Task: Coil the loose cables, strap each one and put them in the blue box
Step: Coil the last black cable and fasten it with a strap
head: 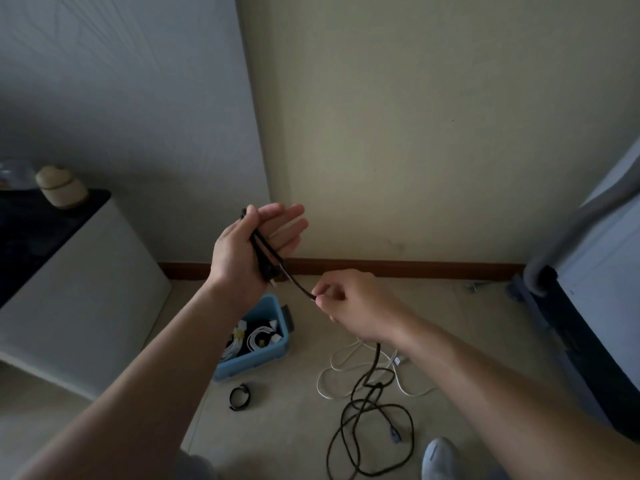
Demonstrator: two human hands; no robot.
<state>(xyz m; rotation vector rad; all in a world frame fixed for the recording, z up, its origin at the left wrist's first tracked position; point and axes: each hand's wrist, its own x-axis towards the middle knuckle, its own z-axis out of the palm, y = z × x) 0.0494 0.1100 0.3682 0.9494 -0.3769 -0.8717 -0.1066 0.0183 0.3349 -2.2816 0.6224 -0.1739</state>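
My left hand (249, 247) is raised palm up, its fingers straight, with the thumb pinning a folded loop of the black cable (266, 258) against the palm. My right hand (349, 299) pinches the same cable just below, where it runs on downward. The rest of the black cable (370, 420) lies in loose loops on the floor. A white cable (343, 368) lies loose under it. The blue box (273, 351) stands on the floor below my left wrist, with several coiled white and dark cables inside. A small black coil (239, 397) lies in front of the box.
A white cabinet (86, 292) with a dark top stands at the left, a beige jar (62, 187) on it. A grey and dark piece of furniture (595, 306) stands at the right. A wooden skirting board (398, 268) runs along the wall. My grey shoe (441, 459) is at the bottom.
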